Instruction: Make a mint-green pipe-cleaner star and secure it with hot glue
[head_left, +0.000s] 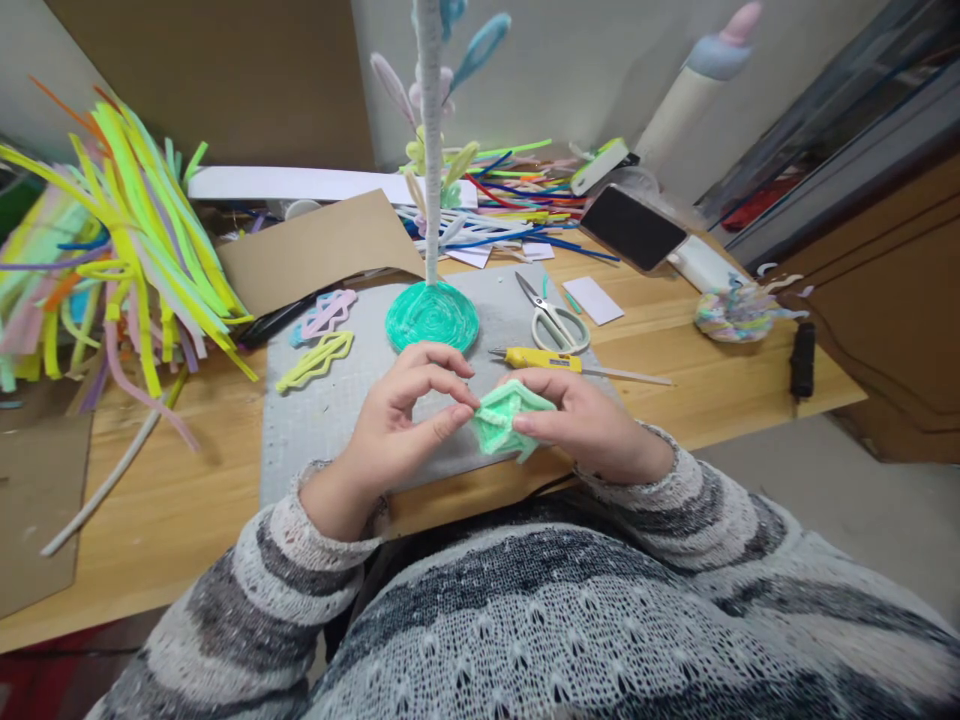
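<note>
A mint-green piece of bent pipe cleaner [496, 428] is held low over the front edge of the mat. My right hand [596, 425] grips its right side, thumb on top and fingers behind. At its left corner, the thumb and index finger of my left hand [401, 415] pinch the edge, with the other fingers loosely curled. Just behind my hands lies a yellow glue gun or similar tool [544, 360], beside scissors [556, 325]. A round teal base [433, 318] carries a white wrapped stem [430, 150] with pipe-cleaner leaves.
Zigzag pipe-cleaner shapes in yellow [315, 361] and pink-blue [324, 315] lie left on the grey mat [360, 430]. A large pipe-cleaner bundle [142, 240] stands farther left. Cardboard [322, 250], a phone [634, 228] and a black-handled tool [802, 360] also occupy the table.
</note>
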